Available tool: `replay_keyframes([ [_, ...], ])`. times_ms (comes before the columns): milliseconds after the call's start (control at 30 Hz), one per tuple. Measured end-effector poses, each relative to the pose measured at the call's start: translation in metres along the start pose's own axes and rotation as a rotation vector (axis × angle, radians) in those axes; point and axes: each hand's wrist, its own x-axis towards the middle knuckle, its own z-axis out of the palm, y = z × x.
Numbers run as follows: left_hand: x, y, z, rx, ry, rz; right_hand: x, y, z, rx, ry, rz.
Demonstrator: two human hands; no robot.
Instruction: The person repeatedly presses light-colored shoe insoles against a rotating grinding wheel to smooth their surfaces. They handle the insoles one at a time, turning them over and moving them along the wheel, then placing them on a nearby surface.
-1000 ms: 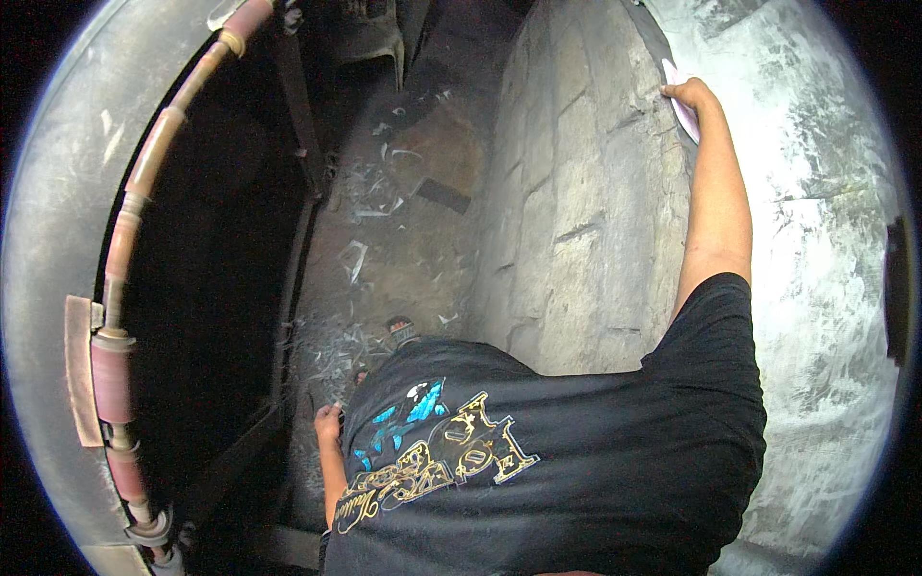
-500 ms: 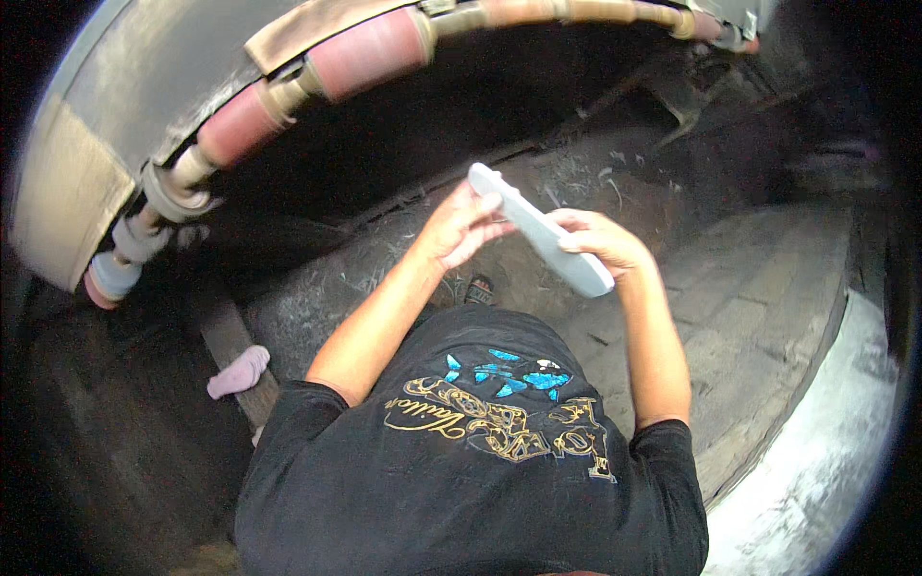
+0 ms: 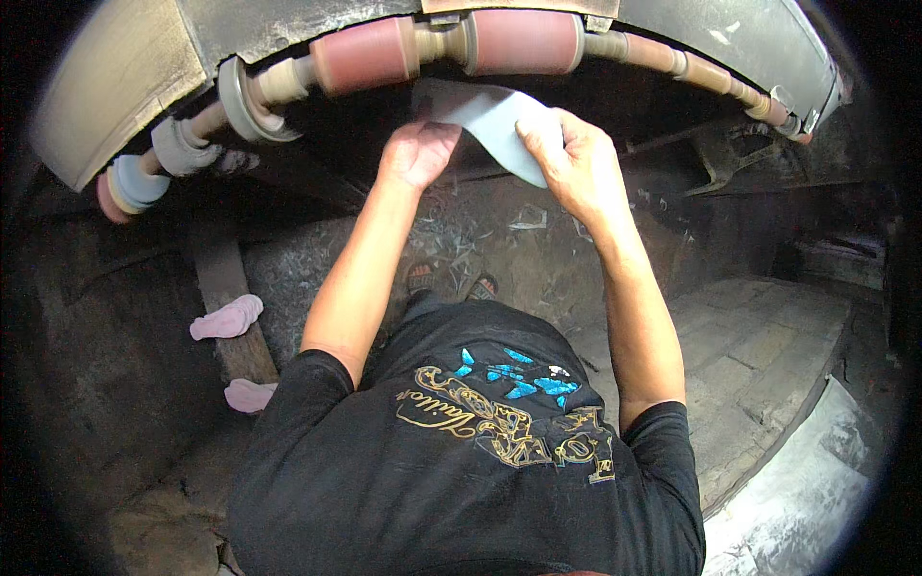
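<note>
A pale grey-blue shoe sole (image 3: 501, 125) is held between my two hands, its flat face toward me and its far edge just below the reddish sanding drums. Whether it touches a drum I cannot tell. My left hand (image 3: 421, 156) grips the left end, with its fingertips hidden behind the sole. At the other end my right hand (image 3: 583, 165) is closed on the sole, thumb on the near face. The left reddish drum (image 3: 365, 58) and the right reddish drum (image 3: 526, 43) sit on one shaft and look smeared, as if turning.
The shaft carries narrower rollers (image 3: 653, 53) to the right and a grey wheel (image 3: 248, 101) to the left. A metal hood (image 3: 288, 24) covers it. Pink soles (image 3: 229, 317) lie on a plank (image 3: 223, 274) at left. Scraps litter the floor; a brown slatted surface (image 3: 740, 355) is at right.
Both hands have carried the sole forward, from in front of my body up to the drums. The sole has turned from edge-on to face-on. More pink soles have come into view.
</note>
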Motion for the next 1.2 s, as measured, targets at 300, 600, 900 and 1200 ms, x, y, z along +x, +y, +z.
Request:
replay_keyframes([
  [300, 0.001, -0.008, 0.043, -0.027, -0.398, -0.057, -0.028, -0.046, -0.026, -0.181, 0.249, -0.219],
  [600, -0.038, -0.044, 0.078, 0.040, -0.535, -0.276, -0.139, -0.051, -0.044, -0.274, 0.264, -0.088],
  [900, -0.062, -0.057, 0.123, 0.257, -0.647, -0.266, -0.125, 0.000, 0.018, -0.153, 0.155, 0.084],
  [1200, -0.099, -0.033, 0.027, 0.706, -0.374, -0.438, 0.007, 0.002, 0.033, 0.053, 0.204, 0.119],
])
